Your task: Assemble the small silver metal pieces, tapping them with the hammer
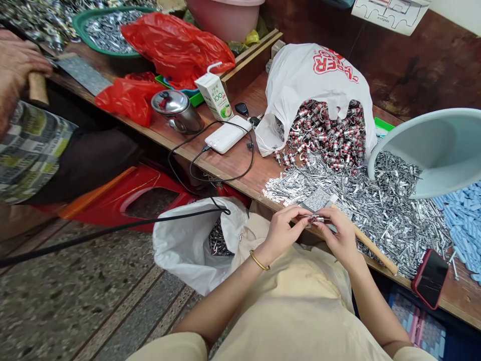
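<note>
My left hand (287, 228) and my right hand (340, 233) meet at the table's front edge, fingertips pinched. Between them is a small silver-and-dark-red metal fitting (318, 218), partly covered by the fingers. Right behind the fingers lies a flat grey metal block (314, 199). A wooden handle (376, 249) slants along the table edge beside my right hand; its other end is partly hidden. Loose small metal parts (391, 220) spread behind and to the right of my hands. Red-and-silver hooked fittings (326, 135) spill from a white plastic bag (300, 65).
A grey bucket (447, 150) lies tipped over the parts, near light-blue pieces (466, 220) and a phone (431, 278). Leftward are a power bank (228, 134) with cable, a drink carton (214, 95) and a metal cup (176, 111). Another person's hand (22, 65) is far left.
</note>
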Action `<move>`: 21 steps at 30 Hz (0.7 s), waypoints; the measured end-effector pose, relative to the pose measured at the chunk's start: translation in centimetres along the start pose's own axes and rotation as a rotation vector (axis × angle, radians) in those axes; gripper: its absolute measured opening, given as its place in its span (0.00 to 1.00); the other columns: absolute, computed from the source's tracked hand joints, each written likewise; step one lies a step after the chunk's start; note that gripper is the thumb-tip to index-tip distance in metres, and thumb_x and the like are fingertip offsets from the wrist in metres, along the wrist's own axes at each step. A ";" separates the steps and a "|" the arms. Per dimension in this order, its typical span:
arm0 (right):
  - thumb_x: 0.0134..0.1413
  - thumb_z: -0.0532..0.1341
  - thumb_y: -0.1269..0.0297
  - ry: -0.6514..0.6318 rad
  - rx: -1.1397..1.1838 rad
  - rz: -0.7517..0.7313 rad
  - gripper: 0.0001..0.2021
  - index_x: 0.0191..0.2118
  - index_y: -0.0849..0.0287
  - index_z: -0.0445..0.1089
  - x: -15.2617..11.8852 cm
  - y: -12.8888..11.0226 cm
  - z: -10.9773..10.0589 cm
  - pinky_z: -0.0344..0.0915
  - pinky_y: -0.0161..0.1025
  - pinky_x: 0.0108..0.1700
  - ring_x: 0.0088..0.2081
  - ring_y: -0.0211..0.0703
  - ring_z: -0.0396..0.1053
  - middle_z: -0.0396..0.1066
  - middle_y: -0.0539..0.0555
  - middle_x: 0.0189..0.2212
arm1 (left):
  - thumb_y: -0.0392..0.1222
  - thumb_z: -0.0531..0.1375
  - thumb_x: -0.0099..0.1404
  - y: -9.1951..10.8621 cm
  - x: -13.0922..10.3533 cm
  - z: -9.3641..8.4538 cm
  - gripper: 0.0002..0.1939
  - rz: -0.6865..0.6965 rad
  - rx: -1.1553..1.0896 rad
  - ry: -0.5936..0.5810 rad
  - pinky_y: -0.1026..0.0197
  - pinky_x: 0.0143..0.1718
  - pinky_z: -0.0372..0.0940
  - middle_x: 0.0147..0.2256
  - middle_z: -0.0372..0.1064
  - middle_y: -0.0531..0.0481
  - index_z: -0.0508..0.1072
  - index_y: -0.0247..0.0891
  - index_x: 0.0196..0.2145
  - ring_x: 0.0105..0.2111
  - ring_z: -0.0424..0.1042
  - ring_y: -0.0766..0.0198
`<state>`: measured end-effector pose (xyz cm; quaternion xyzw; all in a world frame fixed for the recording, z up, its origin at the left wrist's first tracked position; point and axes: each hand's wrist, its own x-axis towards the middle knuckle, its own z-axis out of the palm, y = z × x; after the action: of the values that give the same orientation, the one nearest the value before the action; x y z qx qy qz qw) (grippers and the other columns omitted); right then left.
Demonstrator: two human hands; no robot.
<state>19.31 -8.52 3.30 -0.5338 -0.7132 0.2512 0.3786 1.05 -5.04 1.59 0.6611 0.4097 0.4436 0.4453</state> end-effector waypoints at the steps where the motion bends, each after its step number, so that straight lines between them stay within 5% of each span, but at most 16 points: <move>1: 0.67 0.59 0.65 -0.004 -0.001 0.004 0.06 0.46 0.54 0.71 0.0 0.0 0.0 0.73 0.45 0.45 0.43 0.46 0.74 0.76 0.56 0.41 | 0.33 0.62 0.66 0.0 0.0 0.0 0.06 -0.004 0.002 0.000 0.62 0.39 0.68 0.34 0.77 0.49 0.80 0.38 0.37 0.35 0.75 0.63; 21: 0.67 0.59 0.61 -0.028 -0.030 0.057 0.07 0.45 0.55 0.72 0.0 0.2 0.1 0.72 0.41 0.40 0.38 0.44 0.74 0.77 0.54 0.38 | 0.31 0.62 0.66 -0.1 0.1 -0.1 0.06 -0.003 0.011 0.005 0.64 0.38 0.67 0.34 0.77 0.50 0.79 0.38 0.38 0.34 0.74 0.64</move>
<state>19.38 -8.42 3.09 -0.5558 -0.7066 0.2588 0.3532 0.96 -4.92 1.53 0.6617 0.4144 0.4422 0.4414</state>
